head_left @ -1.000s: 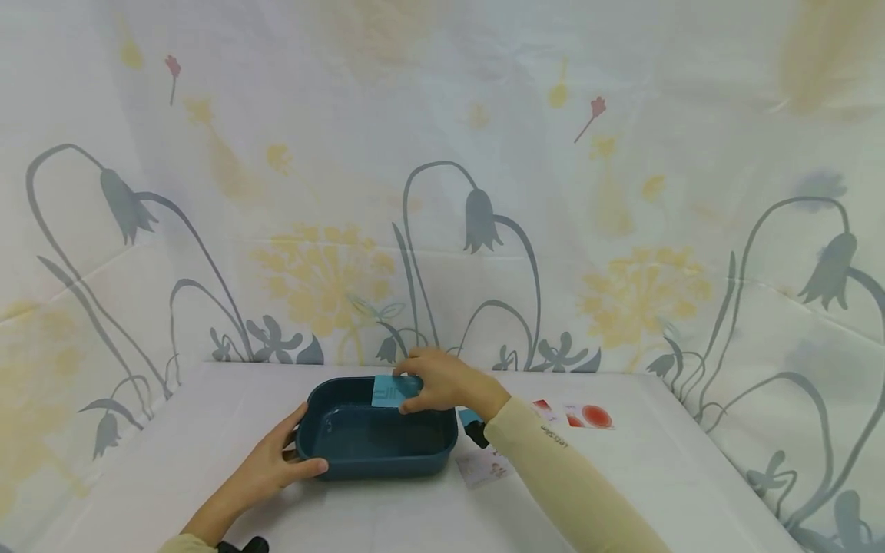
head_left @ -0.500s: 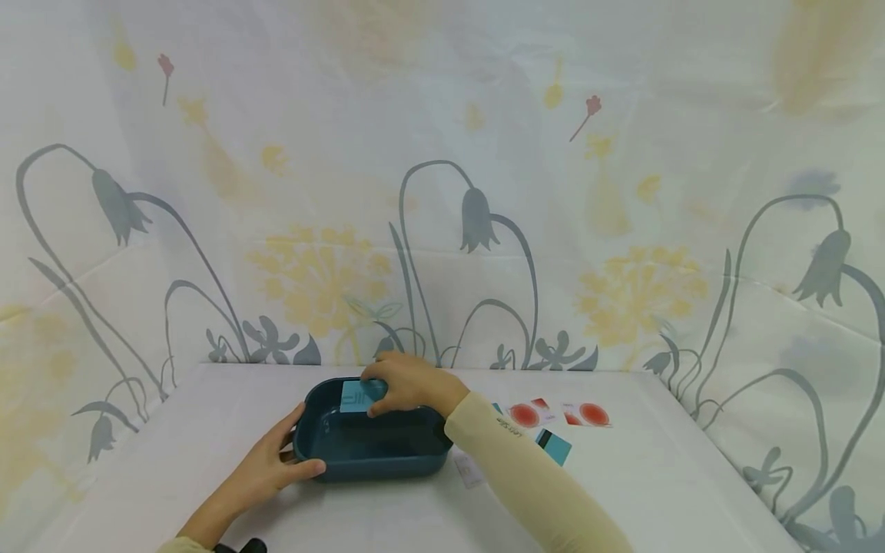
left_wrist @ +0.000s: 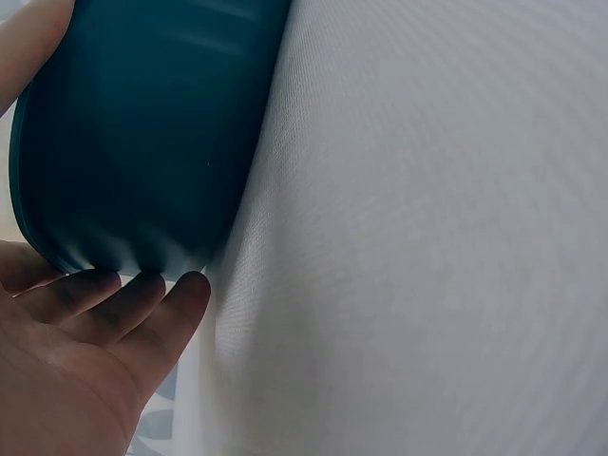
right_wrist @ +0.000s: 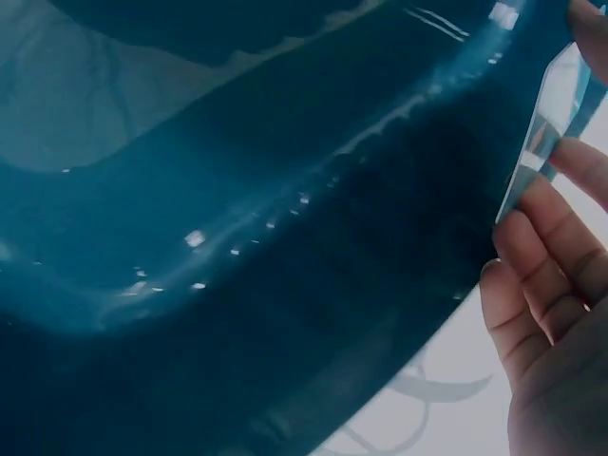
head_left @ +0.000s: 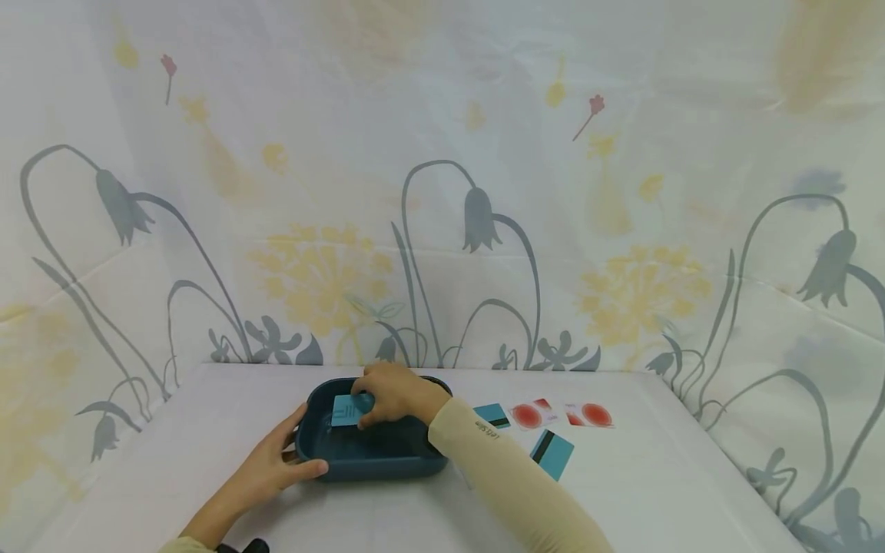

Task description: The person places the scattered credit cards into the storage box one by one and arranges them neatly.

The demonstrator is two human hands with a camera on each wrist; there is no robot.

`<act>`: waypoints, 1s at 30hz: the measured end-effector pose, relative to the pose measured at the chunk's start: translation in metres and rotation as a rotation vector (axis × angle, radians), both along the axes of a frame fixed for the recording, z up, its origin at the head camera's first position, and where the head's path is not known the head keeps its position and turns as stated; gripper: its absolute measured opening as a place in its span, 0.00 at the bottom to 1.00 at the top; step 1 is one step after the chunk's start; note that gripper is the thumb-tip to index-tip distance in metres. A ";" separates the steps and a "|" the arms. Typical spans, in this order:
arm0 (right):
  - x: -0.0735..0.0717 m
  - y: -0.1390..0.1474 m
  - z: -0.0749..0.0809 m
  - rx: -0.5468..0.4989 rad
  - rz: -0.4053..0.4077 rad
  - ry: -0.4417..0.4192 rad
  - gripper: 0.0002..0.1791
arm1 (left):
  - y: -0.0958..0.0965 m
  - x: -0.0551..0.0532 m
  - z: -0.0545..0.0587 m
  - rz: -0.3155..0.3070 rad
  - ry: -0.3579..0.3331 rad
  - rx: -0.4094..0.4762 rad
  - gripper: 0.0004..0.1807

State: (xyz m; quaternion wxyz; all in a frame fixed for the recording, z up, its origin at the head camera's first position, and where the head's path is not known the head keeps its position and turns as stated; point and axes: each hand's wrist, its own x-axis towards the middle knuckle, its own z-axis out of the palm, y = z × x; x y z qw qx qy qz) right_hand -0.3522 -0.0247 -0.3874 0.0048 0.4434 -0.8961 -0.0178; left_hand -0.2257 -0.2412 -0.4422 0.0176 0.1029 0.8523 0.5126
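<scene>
A dark blue rectangular dish (head_left: 387,470) with rounded corners sits on the white table in the head view. My left hand (head_left: 266,465) holds its left end, thumb at the front rim; in the left wrist view the fingertips (left_wrist: 195,287) press against the dish's wall. Over the inside of the dish, my right hand (head_left: 397,395) pinches a light blue card (head_left: 343,411) by its right side. In the right wrist view the card (right_wrist: 541,133) appears edge-on between thumb and fingers, with the glossy inside of the dish (right_wrist: 228,275) beside it.
To the right of the dish lie two blue cards with black stripes, one nearer (head_left: 555,455) and one partly behind the right sleeve (head_left: 492,416). Farther back lie two red-and-white cards, a left one (head_left: 528,415) and a right one (head_left: 590,415). A flower-patterned curtain (head_left: 442,192) hangs behind.
My right hand has moved the light blue card left and lower, from the dish's back rim into its inside. Cards behind the sleeve have come into view. My left hand keeps its hold.
</scene>
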 end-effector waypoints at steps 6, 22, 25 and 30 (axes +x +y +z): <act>-0.001 -0.001 -0.011 0.019 -0.020 -0.026 0.29 | 0.000 0.001 0.001 -0.002 0.006 -0.015 0.56; 0.003 -0.010 -0.022 0.085 -0.012 0.014 0.29 | 0.000 0.001 0.001 -0.013 -0.027 0.007 0.56; 0.003 -0.011 -0.022 0.101 -0.007 0.029 0.30 | -0.001 0.000 0.000 -0.013 -0.028 0.008 0.56; 0.004 -0.014 -0.024 0.132 -0.005 0.060 0.31 | -0.001 0.000 0.000 -0.012 -0.023 0.014 0.56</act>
